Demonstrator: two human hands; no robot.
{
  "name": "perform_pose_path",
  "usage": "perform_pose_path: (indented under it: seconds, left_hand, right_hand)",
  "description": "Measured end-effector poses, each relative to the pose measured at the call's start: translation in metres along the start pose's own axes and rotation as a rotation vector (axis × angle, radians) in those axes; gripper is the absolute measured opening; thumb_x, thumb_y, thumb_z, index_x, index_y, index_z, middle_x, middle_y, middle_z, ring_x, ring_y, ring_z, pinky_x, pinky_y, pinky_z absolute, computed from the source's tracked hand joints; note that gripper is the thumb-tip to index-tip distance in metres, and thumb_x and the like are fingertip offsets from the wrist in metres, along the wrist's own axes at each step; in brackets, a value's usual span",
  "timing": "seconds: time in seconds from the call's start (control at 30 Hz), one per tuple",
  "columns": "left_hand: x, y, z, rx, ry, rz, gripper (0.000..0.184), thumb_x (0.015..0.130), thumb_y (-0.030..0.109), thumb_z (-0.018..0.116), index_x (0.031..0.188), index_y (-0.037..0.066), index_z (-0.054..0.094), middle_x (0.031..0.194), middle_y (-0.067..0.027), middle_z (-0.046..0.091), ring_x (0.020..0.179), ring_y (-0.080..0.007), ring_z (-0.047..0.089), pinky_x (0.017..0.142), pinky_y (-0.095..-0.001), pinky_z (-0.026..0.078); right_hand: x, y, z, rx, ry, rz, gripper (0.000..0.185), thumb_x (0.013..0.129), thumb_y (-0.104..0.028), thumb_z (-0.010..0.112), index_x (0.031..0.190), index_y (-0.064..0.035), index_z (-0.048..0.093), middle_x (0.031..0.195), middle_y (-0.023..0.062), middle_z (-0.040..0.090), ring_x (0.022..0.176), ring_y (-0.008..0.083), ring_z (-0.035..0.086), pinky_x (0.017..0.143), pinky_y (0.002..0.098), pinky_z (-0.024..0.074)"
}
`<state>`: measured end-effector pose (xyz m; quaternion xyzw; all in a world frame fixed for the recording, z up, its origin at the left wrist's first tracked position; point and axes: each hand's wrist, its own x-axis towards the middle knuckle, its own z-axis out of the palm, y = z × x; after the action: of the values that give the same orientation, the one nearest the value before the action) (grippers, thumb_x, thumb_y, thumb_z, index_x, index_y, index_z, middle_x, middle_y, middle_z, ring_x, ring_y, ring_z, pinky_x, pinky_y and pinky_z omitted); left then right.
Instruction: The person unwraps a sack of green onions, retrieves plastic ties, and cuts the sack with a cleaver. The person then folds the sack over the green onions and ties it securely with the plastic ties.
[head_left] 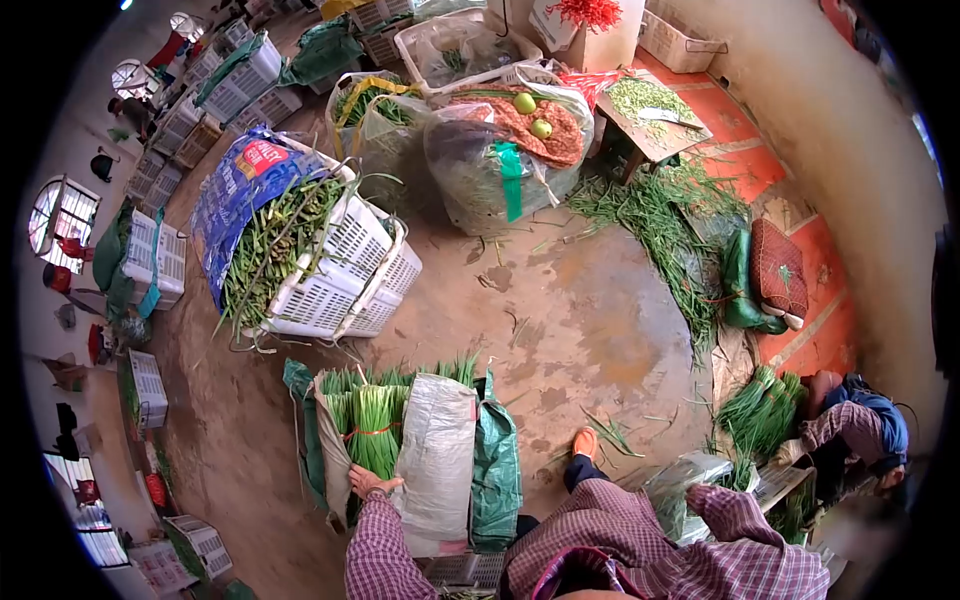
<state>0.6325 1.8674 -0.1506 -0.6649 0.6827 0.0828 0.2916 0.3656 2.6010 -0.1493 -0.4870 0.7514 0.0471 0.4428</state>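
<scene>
My left hand (pixel 370 481) lies against the lower end of a bundle of green chive-like stems (pixel 375 425), its fingers stretched and the thumb apart. A red tie runs round the bundle. It lies in a container lined with a pale woven sack (pixel 437 450), whose flap covers the right part. More green tips stick out along the far edge. Green sheeting (pixel 497 465) hangs at the container's right side. On my right, only the checked sleeve (pixel 740 515) shows; no part of my right hand can be seen.
White crates of stems (pixel 340 265) under blue sheeting stand ahead left. Beyond is a plastic-wrapped load (pixel 470 190) with two green fruits on top. Loose greens (pixel 660 225) lie by a small table (pixel 665 140). A co-worker (pixel 860 425) sits at right beside bundled greens (pixel 765 410).
</scene>
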Motion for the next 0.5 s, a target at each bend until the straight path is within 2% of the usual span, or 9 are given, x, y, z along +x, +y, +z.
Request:
perform_pose_path:
  seconds: [0.03,0.17,0.27,0.33,0.37,0.4,0.43,0.47,0.5]
  left_hand:
    - [0.000,0.000,-0.002,0.003,-0.006,-0.009,0.129,0.034,0.044,0.086,0.130,0.003,0.009,0.132,-0.0175,0.021,0.124,-0.0326,0.024,0.102,-0.0452,0.026]
    - [0.002,0.002,-0.013,0.049,-0.106,-0.075,0.137,0.034,0.045,0.086,0.135,0.007,0.001,0.138,-0.0163,0.016,0.127,-0.0316,0.021,0.103,-0.0451,0.024]
    - [-0.008,0.009,-0.017,0.004,-0.123,-0.152,0.137,0.037,0.041,0.086,0.137,0.008,-0.002,0.141,-0.0138,0.012,0.131,-0.0279,0.015,0.103,-0.0430,0.027]
    - [-0.019,0.011,-0.011,-0.041,-0.038,-0.217,0.131,0.042,0.037,0.085,0.137,0.006,-0.001,0.141,-0.0135,0.012,0.131,-0.0284,0.015,0.102,-0.0437,0.029]
    - [-0.034,0.019,-0.014,-0.104,0.027,-0.221,0.124,0.047,0.031,0.083,0.137,0.006,0.002,0.141,-0.0139,0.014,0.130,-0.0291,0.016,0.102,-0.0433,0.030]
    - [-0.055,0.025,-0.015,-0.164,0.092,-0.227,0.116,0.052,0.026,0.082,0.136,0.005,0.005,0.140,-0.0142,0.015,0.130,-0.0298,0.017,0.102,-0.0429,0.030]
    - [-0.071,0.030,-0.015,-0.235,0.171,-0.186,0.106,0.056,0.020,0.079,0.135,0.004,0.011,0.138,-0.0146,0.019,0.128,-0.0308,0.021,0.101,-0.0425,0.031]
    - [-0.085,0.035,-0.016,-0.304,0.251,-0.142,0.095,0.060,0.014,0.075,0.134,0.003,0.017,0.136,-0.0150,0.023,0.126,-0.0317,0.024,0.100,-0.0421,0.032]
    - [-0.105,0.044,-0.026,-0.335,0.325,-0.083,0.085,0.062,0.011,0.073,0.130,0.002,0.024,0.132,-0.0156,0.027,0.121,-0.0320,0.029,0.098,-0.0419,0.033]
  right_hand:
    - [-0.051,0.008,-0.004,-0.122,-0.037,-0.170,0.013,0.078,-0.018,0.051,0.081,-0.0065,0.057,0.076,0.0071,0.056,0.080,0.0227,0.057,0.066,0.0335,0.0458]
    - [-0.086,0.055,0.056,-0.005,-0.166,-0.166,0.012,0.078,-0.017,0.050,0.081,-0.0073,0.057,0.077,0.0072,0.056,0.080,0.0228,0.057,0.066,0.0347,0.0457]
    - [-0.081,0.083,0.051,0.091,-0.258,-0.140,0.012,0.079,-0.017,0.048,0.081,-0.0081,0.057,0.077,0.0073,0.056,0.081,0.0229,0.056,0.066,0.0360,0.0456]
    - [-0.047,0.007,-0.134,0.127,-0.076,-0.013,0.015,0.080,-0.013,0.046,0.087,-0.0045,0.057,0.078,0.0097,0.058,0.079,0.0216,0.059,0.069,0.0358,0.0470]
    - [-0.014,0.021,-0.130,0.292,-0.026,0.089,0.030,0.081,-0.022,0.050,0.105,-0.0044,0.057,0.098,0.0123,0.062,0.090,0.0246,0.060,0.081,0.0339,0.0468]
    - [0.022,0.026,-0.130,1.011,0.026,0.647,0.032,0.083,-0.025,0.050,0.107,-0.0036,0.056,0.094,0.0128,0.063,0.082,0.0211,0.063,0.072,0.0314,0.0503]
    - [0.047,0.036,-0.137,1.051,0.155,0.471,0.037,0.084,-0.030,0.051,0.109,-0.0028,0.055,0.093,0.0126,0.064,0.080,0.0176,0.063,0.071,0.0299,0.0505]
    - [0.058,0.014,-0.199,1.161,0.191,0.539,0.038,0.086,-0.030,0.049,0.111,-0.0028,0.053,0.095,0.0131,0.063,0.081,0.0180,0.063,0.073,0.0302,0.0497]
    - [0.067,0.007,-0.241,1.153,0.213,0.503,0.039,0.086,-0.031,0.048,0.112,-0.0031,0.053,0.097,0.0122,0.063,0.081,0.0182,0.063,0.074,0.0300,0.0488]
